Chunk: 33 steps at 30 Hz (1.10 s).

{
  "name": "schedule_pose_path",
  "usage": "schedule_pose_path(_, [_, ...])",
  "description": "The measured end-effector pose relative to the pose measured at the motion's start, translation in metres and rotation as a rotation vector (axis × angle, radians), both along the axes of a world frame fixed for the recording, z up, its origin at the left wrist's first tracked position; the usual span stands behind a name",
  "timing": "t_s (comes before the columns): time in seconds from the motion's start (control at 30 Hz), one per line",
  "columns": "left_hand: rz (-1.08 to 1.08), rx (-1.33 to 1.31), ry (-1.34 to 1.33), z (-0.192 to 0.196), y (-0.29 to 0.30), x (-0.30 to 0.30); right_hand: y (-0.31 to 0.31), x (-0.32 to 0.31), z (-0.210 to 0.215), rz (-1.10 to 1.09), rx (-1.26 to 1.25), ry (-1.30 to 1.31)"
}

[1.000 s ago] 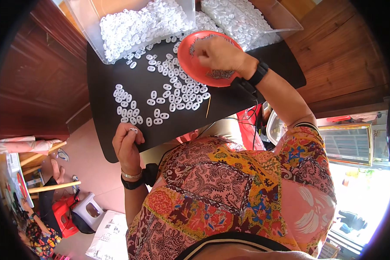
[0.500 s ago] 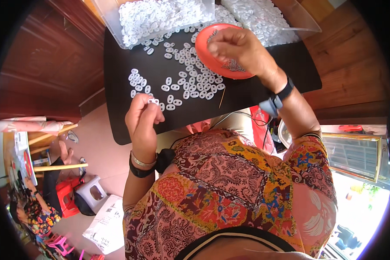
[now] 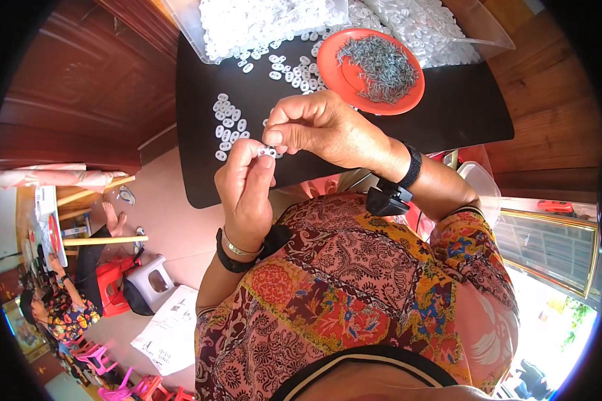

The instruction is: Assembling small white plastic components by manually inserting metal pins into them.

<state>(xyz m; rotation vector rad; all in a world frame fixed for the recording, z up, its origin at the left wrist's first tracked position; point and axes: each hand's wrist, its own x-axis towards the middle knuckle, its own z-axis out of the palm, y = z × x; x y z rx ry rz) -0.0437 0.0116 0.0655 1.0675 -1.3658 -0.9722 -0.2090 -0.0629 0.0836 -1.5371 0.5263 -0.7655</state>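
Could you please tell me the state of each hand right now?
Left hand: closed, holding a white two-hole piece.
Right hand: pinched closed beside that piece; whether it holds anything cannot be told.

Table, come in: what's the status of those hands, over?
Left hand pinching a white two-holed piece. Right hand close by it, grip unclear. Red plate of grey slivers just beyond; nothing visibly blocking the hands.

The white two-holed piece (image 3: 267, 152), seemingly tilted, sat pinched in the left hand (image 3: 245, 190), at eleven o'clock from centre.
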Motion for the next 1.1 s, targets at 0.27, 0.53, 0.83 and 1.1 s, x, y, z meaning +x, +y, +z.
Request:
schedule_pose_path(0.27, [0.000, 0.023, -0.062, 0.001, 0.002, -0.002, 0.003, -0.003, 0.002, -0.054, -0.156, 0.105])
schedule_pose_path(0.53, [0.008, 0.086, -0.041, 0.000, 0.003, -0.005, 0.004, -0.003, 0.001, -0.143, -0.600, 0.180])
schedule_pose_path(0.83, [-0.085, 0.247, -0.021, -0.025, 0.007, 0.019, 0.013, 0.009, -0.020, -0.110, -0.491, 0.309])
schedule_pose_path(1.1, [0.049, 0.356, 0.323, -0.044, 0.002, 0.056, -0.035, 0.003, -0.006, -0.213, -0.778, 0.533])
